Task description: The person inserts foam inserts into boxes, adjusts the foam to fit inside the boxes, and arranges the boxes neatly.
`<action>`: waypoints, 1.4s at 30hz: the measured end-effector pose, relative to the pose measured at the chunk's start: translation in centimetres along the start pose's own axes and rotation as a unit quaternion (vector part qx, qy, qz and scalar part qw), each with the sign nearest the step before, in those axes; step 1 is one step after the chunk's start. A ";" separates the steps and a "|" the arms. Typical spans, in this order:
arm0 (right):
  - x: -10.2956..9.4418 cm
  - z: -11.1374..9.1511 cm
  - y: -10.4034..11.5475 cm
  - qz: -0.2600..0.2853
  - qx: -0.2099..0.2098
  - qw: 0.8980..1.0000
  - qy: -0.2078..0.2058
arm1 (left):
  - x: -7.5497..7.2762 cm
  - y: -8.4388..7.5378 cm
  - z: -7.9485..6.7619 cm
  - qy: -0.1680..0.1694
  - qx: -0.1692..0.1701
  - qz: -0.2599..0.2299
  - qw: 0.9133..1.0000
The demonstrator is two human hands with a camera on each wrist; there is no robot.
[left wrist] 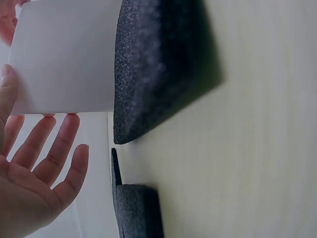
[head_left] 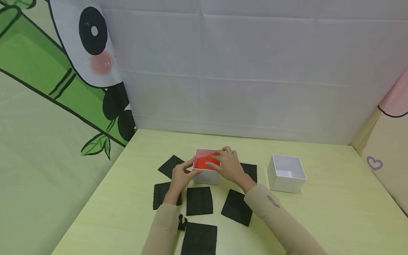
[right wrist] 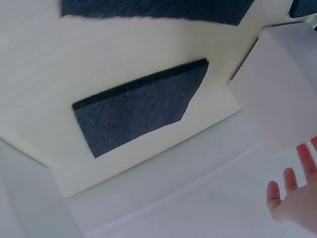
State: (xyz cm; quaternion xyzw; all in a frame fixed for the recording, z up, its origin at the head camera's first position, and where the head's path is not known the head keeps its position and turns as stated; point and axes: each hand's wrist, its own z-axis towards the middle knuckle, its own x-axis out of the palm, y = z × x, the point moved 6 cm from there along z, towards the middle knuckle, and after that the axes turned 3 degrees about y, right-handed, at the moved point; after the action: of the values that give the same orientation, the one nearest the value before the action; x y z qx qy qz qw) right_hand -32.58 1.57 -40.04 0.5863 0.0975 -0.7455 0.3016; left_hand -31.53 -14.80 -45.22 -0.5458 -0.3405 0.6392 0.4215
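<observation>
My left hand (head_left: 181, 177) holds a white open-topped box (head_left: 206, 177) at its left side. In the left wrist view its thumb lies on one wall of the white box (left wrist: 69, 59) and its fingertips touch the adjoining side. Inside the box is something bright red (head_left: 202, 163), its kind not clear, partly hidden by my right hand (head_left: 228, 165). That hand reaches over the right rim with fingers spread over the red. In the right wrist view, the fingertips of my right hand (right wrist: 297, 198) are right at the box's top edge, tinted red.
Several black square foam pads (head_left: 199, 201) lie around the box, one of them (head_left: 199, 242) nearest me. A small black and yellow piece (head_left: 182, 221) is beside my left sleeve. A second white box (head_left: 287, 182) stands open to the right. A white cloth backdrop (head_left: 222, 85) borders the table's far edge.
</observation>
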 end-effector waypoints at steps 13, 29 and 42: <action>0.5 -0.5 0.7 -0.088 -0.077 0.992 0.051 | -0.1 -0.2 -0.1 -0.001 0.008 -0.002 1.000; 1.2 -0.6 0.7 -0.047 -0.093 0.993 0.064 | 0.0 -0.2 -0.1 0.000 0.013 -0.005 1.000; 2.0 -1.1 1.2 -0.049 -0.095 0.991 0.079 | -0.4 -0.1 -0.4 0.003 0.020 0.003 1.000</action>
State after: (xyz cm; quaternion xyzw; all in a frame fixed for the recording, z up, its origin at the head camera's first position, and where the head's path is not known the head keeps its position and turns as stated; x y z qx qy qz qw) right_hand -31.23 0.50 -42.02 0.6068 0.2202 -0.6980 0.3100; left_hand -31.11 -15.13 -45.00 -0.5399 -0.3245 0.6460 0.4312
